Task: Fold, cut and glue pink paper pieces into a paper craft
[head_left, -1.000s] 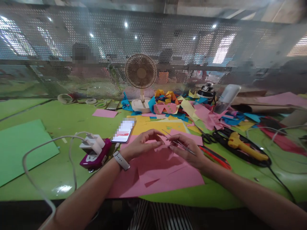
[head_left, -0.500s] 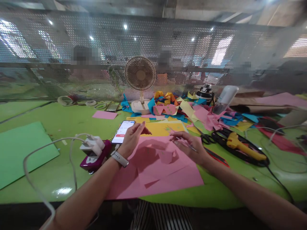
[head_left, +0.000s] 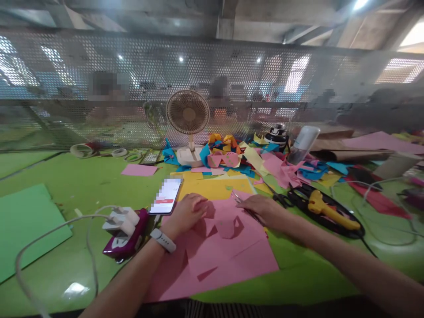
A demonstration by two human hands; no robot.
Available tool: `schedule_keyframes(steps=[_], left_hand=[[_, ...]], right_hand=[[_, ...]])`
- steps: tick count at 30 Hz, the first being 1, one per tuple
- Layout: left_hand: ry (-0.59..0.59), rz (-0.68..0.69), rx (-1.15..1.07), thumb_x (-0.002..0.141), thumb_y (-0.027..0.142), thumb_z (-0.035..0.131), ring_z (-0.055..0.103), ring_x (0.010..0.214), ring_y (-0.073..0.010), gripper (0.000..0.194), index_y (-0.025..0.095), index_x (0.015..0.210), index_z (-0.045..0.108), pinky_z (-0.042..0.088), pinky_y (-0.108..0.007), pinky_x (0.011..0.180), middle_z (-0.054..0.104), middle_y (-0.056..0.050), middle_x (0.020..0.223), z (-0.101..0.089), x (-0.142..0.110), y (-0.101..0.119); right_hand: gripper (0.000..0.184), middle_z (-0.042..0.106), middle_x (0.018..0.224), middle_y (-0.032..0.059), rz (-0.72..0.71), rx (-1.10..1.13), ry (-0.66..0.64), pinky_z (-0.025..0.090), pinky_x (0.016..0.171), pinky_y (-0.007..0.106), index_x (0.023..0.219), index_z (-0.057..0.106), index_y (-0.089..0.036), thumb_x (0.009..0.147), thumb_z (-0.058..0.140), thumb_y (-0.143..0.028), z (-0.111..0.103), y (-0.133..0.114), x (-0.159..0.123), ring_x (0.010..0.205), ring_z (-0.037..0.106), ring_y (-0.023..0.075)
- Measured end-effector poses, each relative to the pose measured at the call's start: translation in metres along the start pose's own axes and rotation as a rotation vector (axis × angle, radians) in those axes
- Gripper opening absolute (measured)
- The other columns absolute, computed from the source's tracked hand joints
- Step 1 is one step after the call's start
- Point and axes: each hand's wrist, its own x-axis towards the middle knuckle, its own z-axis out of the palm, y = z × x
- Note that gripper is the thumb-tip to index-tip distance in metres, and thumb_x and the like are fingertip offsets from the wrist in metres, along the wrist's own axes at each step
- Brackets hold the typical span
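Note:
A large pink paper sheet (head_left: 232, 269) lies at the table's near edge, with a curled pink paper strip (head_left: 227, 227) standing on it. My left hand (head_left: 190, 214), wearing a white watch (head_left: 163, 240), is closed at the strip's left end; its fingertips are partly hidden. My right hand (head_left: 261, 210) is to the right of the strip, fingers closed around slim metal tweezers (head_left: 236, 196) whose tips point up and left. Yellow paper (head_left: 215, 185) lies just beyond both hands. A lit phone (head_left: 166, 196) rests left of my left hand.
A purple power strip (head_left: 124, 243) with white chargers and cables stands at left, near green sheets (head_left: 29, 229). At right are black scissors (head_left: 281, 198) and a yellow glue gun (head_left: 331, 212) in a black tray. Behind stand a fan (head_left: 188, 112) and heaped paper scraps (head_left: 281, 168).
My left hand has come down from above the yellow paper to the pink strip. The right hand has lowered beside the strip, the tweezers now pointing up and left. The view has tilted up.

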Motion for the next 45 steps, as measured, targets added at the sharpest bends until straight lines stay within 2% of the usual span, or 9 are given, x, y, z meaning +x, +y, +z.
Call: schedule_keyframes(steps=[3, 7, 10, 21, 27, 32, 36, 40, 45], left_hand=[[-0.040, 0.000, 0.017, 0.086, 0.040, 0.045, 0.053, 0.095, -0.0212, 0.030, 0.020, 0.098, 0.064, 0.041, -0.034, 0.085, 0.060, -0.008, 0.102, 0.000, 0.000, -0.001], [-0.079, 0.012, 0.033, 0.088, 0.038, 0.041, 0.053, 0.097, -0.0198, 0.031, 0.022, 0.103, 0.063, 0.043, -0.034, 0.086, 0.058, -0.007, 0.106, -0.002, -0.001, 0.002], [-0.080, 0.038, 0.045, 0.089, 0.037, 0.041, 0.053, 0.097, -0.0194, 0.029, 0.024, 0.102, 0.063, 0.044, -0.035, 0.086, 0.059, -0.006, 0.105, -0.002, -0.002, 0.004], [-0.095, 0.025, 0.011, 0.089, 0.036, 0.042, 0.053, 0.100, -0.0179, 0.026, 0.026, 0.104, 0.061, 0.044, -0.035, 0.088, 0.058, -0.003, 0.108, -0.007, 0.001, 0.004], [-0.115, 0.002, 0.008, 0.089, 0.037, 0.043, 0.052, 0.102, -0.0176, 0.027, 0.025, 0.104, 0.061, 0.043, -0.035, 0.090, 0.057, -0.004, 0.109, -0.007, 0.001, 0.003], [-0.132, -0.006, 0.029, 0.089, 0.039, 0.043, 0.051, 0.105, -0.0192, 0.028, 0.026, 0.108, 0.059, 0.042, -0.038, 0.093, 0.056, -0.004, 0.113, -0.006, 0.002, 0.001], [-0.141, -0.018, 0.010, 0.089, 0.038, 0.041, 0.050, 0.107, -0.0194, 0.028, 0.026, 0.108, 0.059, 0.042, -0.039, 0.094, 0.056, -0.004, 0.115, -0.006, 0.002, 0.000], [-0.151, -0.022, 0.002, 0.089, 0.039, 0.041, 0.050, 0.107, -0.0194, 0.029, 0.026, 0.107, 0.059, 0.042, -0.038, 0.094, 0.056, -0.004, 0.115, -0.008, 0.001, 0.002], [-0.159, -0.006, 0.009, 0.089, 0.039, 0.040, 0.050, 0.107, -0.0200, 0.029, 0.025, 0.107, 0.059, 0.041, -0.039, 0.095, 0.056, -0.004, 0.115, -0.009, 0.003, 0.003]], right_hand=[[0.039, 0.061, 0.115, 0.0128, 0.046, -0.083, -0.018, 0.040, 0.093, 0.041, 0.123, 0.052, -0.017, 0.086, 0.039, -0.017, 0.007, 0.011, 0.002, 0.108, 0.054, 0.0229], [0.048, 0.045, 0.134, 0.0146, 0.163, -0.108, -0.146, 0.035, 0.100, 0.043, 0.133, 0.040, -0.014, 0.089, 0.042, -0.033, 0.013, 0.019, 0.000, 0.122, 0.043, 0.0249], [0.052, 0.040, 0.137, 0.0123, 0.149, -0.081, -0.200, 0.031, 0.103, 0.043, 0.136, 0.036, -0.015, 0.088, 0.043, -0.036, 0.011, 0.018, -0.007, 0.126, 0.038, 0.0252], [0.033, 0.063, 0.110, 0.0136, 0.047, -0.203, -0.166, 0.043, 0.093, 0.037, 0.118, 0.053, -0.012, 0.086, 0.045, -0.016, -0.004, 0.027, -0.005, 0.109, 0.054, 0.0230], [0.034, 0.064, 0.102, 0.0107, 0.039, -0.200, -0.162, 0.044, 0.089, 0.032, 0.110, 0.057, -0.017, 0.082, 0.043, -0.005, -0.007, 0.029, 0.000, 0.102, 0.057, 0.0183], [0.030, 0.063, 0.093, 0.0099, 0.073, -0.210, -0.170, 0.045, 0.084, 0.031, 0.104, 0.059, -0.016, 0.082, 0.041, -0.004, -0.008, 0.032, -0.001, 0.094, 0.058, 0.0178], [0.027, 0.062, 0.085, 0.0096, 0.020, -0.232, -0.112, 0.046, 0.080, 0.030, 0.101, 0.059, -0.015, 0.085, 0.040, -0.006, -0.009, 0.034, -0.001, 0.089, 0.058, 0.0174], [0.025, 0.062, 0.086, 0.0096, -0.037, -0.263, -0.041, 0.047, 0.078, 0.029, 0.104, 0.058, -0.015, 0.087, 0.041, -0.007, -0.010, 0.032, 0.007, 0.089, 0.058, 0.0178], [0.033, 0.064, 0.099, 0.0100, -0.061, -0.225, 0.006, 0.045, 0.082, 0.029, 0.117, 0.052, -0.018, 0.087, 0.041, -0.009, -0.003, 0.025, 0.027, 0.094, 0.058, 0.0171]])
